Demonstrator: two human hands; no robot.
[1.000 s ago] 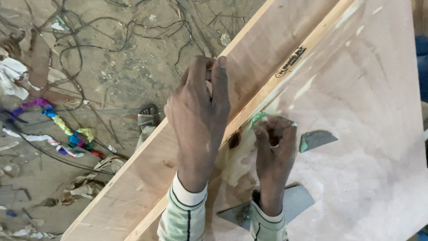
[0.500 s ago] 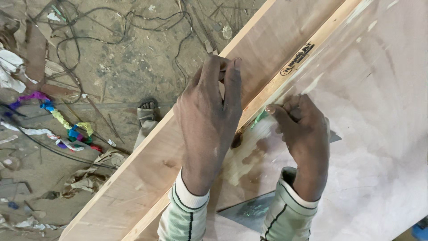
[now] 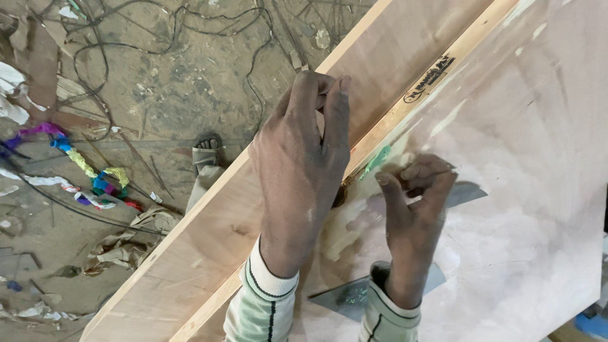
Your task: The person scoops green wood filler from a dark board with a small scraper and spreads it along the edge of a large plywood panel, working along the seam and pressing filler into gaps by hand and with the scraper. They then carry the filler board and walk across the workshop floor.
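Note:
My left hand [image 3: 297,171] lies palm down across the left plywood board [image 3: 209,234], its fingertips bent near a pale wooden strip [image 3: 437,69] that runs diagonally between the two boards. My right hand [image 3: 415,209] is just right of the strip on the wide plywood sheet [image 3: 532,190], with its fingers curled in and the thumb out; nothing shows inside it. A green smear [image 3: 378,158] marks the strip between my hands. A grey metal blade [image 3: 467,193] pokes out from under my right hand. A second grey metal piece [image 3: 345,296] lies by my right wrist.
Beyond the boards is a dusty floor strewn with dark cables [image 3: 171,44], paper scraps [image 3: 120,253] and a twisted multicoloured cloth rope [image 3: 82,168]. A sandalled foot [image 3: 206,149] shows beside the left board's edge. A blue object [image 3: 592,326] sits at the bottom right.
My right hand has pulled back from the strip and its fingers have curled into a loose fist. My left hand has stayed pressed on the board.

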